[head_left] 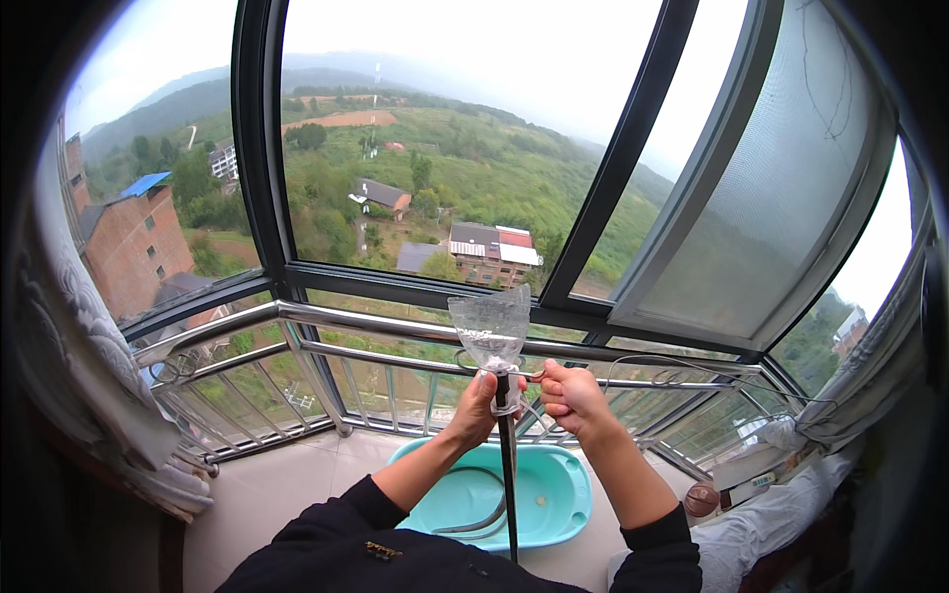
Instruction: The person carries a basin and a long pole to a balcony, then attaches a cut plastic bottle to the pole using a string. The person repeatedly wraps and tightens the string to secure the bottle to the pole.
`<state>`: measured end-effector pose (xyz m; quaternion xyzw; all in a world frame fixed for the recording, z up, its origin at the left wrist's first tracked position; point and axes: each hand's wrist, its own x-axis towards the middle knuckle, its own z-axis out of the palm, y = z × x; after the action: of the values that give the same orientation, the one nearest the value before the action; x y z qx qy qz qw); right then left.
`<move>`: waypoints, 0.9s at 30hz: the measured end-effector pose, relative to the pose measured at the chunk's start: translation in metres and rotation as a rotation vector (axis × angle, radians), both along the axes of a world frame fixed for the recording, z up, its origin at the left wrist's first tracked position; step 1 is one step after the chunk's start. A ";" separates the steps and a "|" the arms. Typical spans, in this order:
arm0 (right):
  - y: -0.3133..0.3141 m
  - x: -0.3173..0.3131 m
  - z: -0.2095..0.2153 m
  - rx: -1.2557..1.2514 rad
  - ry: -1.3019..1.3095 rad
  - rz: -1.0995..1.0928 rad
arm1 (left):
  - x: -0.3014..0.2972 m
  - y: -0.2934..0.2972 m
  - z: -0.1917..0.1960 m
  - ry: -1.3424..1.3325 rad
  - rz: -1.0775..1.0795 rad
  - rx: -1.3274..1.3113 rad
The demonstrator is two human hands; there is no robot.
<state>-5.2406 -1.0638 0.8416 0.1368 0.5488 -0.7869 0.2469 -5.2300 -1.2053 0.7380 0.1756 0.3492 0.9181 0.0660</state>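
Observation:
Upright before me stands a dark pole point(508, 474), topped by a clear plastic piece point(491, 326) that flares upward like the cut end of a bottle. My left hand point(474, 407) closes round the left side of the joint between them. A pale wrapping point(508, 403) circles the pole just below. At the joint's right, my right hand point(574, 397) is a fist, thumb pressed on a thin, wire-like loop point(534, 375) beside the plastic. Its far end is hidden in the fingers.
A turquoise baby bathtub point(571, 532) with a grey hose point(489, 521) in it sits on the tiled floor point(262, 494). Ahead runs a metal railing point(390, 321) below framed windows. Curtains point(104, 366) hang at both sides. A brown ball point(702, 499) lies at right by white cloth point(756, 534).

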 end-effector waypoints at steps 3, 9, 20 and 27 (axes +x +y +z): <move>0.004 0.000 -0.002 0.033 -0.014 0.010 | -0.001 0.000 -0.001 0.049 -0.025 0.019; 0.014 -0.011 -0.003 0.063 -0.123 0.043 | -0.003 -0.004 0.001 0.044 -0.023 -0.138; 0.003 -0.016 0.015 0.307 -0.061 0.104 | -0.008 -0.006 0.002 0.022 0.104 -0.430; -0.023 0.015 0.001 0.547 0.369 0.059 | -0.011 -0.007 0.005 -0.018 0.061 -0.337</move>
<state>-5.2255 -1.0873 0.8428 0.0374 0.7790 -0.6143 0.1202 -5.2414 -1.2122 0.7434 0.1433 0.5026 0.8497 0.0698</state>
